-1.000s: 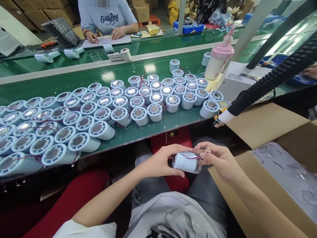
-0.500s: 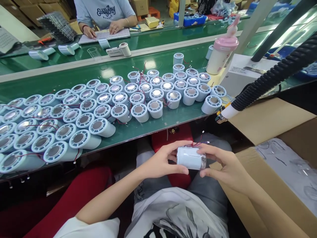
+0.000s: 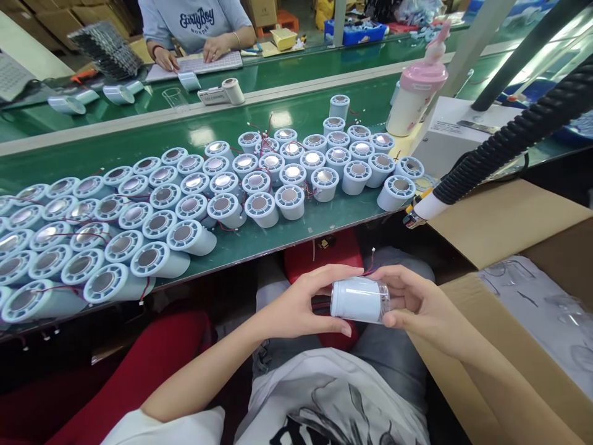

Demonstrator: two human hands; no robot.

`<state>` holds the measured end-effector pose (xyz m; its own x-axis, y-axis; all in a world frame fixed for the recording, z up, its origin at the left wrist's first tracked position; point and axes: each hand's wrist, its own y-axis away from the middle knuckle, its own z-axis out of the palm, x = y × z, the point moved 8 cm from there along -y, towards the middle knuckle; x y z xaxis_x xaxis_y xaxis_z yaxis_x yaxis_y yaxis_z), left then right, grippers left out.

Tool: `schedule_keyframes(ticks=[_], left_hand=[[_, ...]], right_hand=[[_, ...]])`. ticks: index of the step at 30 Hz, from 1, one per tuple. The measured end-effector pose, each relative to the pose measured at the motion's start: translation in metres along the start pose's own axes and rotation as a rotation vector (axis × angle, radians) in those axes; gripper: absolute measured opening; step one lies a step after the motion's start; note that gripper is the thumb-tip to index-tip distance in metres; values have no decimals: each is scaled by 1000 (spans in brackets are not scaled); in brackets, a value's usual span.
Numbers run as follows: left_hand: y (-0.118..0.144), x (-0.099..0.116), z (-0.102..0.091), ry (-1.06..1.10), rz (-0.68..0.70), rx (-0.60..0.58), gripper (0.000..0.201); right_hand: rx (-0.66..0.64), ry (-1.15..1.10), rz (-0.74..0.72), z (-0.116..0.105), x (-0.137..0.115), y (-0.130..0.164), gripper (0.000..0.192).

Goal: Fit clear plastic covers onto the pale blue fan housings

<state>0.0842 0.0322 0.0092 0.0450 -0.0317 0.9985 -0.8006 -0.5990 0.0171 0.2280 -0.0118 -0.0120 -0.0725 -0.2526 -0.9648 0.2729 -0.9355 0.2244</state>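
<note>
Above my lap, a light blue cylindrical housing (image 3: 354, 300) lies sideways between my two hands, with a clear plastic sleeve (image 3: 384, 298) around its right end. My left hand (image 3: 308, 303) is closed around the left end, thumb below and fingers above. The fingers and thumb of my right hand (image 3: 414, 300) grip the clear end. Thin red and dark wires (image 3: 370, 264) with a small white plug stick up behind the housing. Many similar blue housings (image 3: 290, 196) with round metal discs on top stand in rows on the green bench (image 3: 259, 247).
A black corrugated hose (image 3: 509, 139) with a white nozzle comes in from the right. Below it an open cardboard box (image 3: 467, 309) holds clear plastic pieces. A pink-lidded bottle (image 3: 414, 102) stands at the bench's back. Across the bench, a person's hands (image 3: 217, 48) rest on a white board.
The housing has turned a little in my hands and its clear end shows more. My right fingers have slid toward the right end, and the wires have swung behind the housing.
</note>
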Motion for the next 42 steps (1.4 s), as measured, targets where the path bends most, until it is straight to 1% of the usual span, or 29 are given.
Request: schedule_keyframes(ticks=[4, 10, 15, 21, 25, 27, 30, 33, 36, 37, 38, 39, 40, 42], left_hand=[[0, 2, -2, -40, 33, 5, 75], [0, 6, -3, -82, 96, -1, 76], [0, 7, -4, -114, 94, 3, 75], [-1, 10, -4, -119, 123, -12, 75], [-1, 9, -4, -124, 110, -11, 73], [-1, 10, -4, -123, 125, -12, 71], [-2, 12, -3, -149, 169, -18, 68], [-2, 15, -2, -175, 199, -16, 65], [-2, 14, -1, -124, 151, -3, 60], [-2, 13, 0, -96, 120, 4, 59], [-2, 12, 0, -67, 81, 13, 59], [-1, 10, 0, -41, 38, 23, 60], [-1, 8, 0, -20, -6, 37, 60], [0, 3, -1, 25, -87, 63, 61]], right_hand=[[20, -73, 70, 1, 6, -2, 44], [50, -189, 128, 3, 15, -5, 39], [73, -231, 210, 5, 26, -6, 42], [51, -303, 268, 16, 29, -8, 45], [41, -336, 332, 20, 34, -8, 52], [21, -348, 366, 22, 37, -8, 55], [-42, -362, 442, 26, 39, -7, 60], [-115, -366, 526, 31, 39, -4, 69], [-207, -311, 569, 35, 42, -1, 80], [-209, -273, 557, 33, 44, -1, 80], [-180, -225, 524, 29, 45, -2, 77], [-112, -162, 459, 22, 45, -3, 70], [-14, -81, 353, 11, 41, -5, 59], [181, 130, 37, -7, 20, -4, 24]])
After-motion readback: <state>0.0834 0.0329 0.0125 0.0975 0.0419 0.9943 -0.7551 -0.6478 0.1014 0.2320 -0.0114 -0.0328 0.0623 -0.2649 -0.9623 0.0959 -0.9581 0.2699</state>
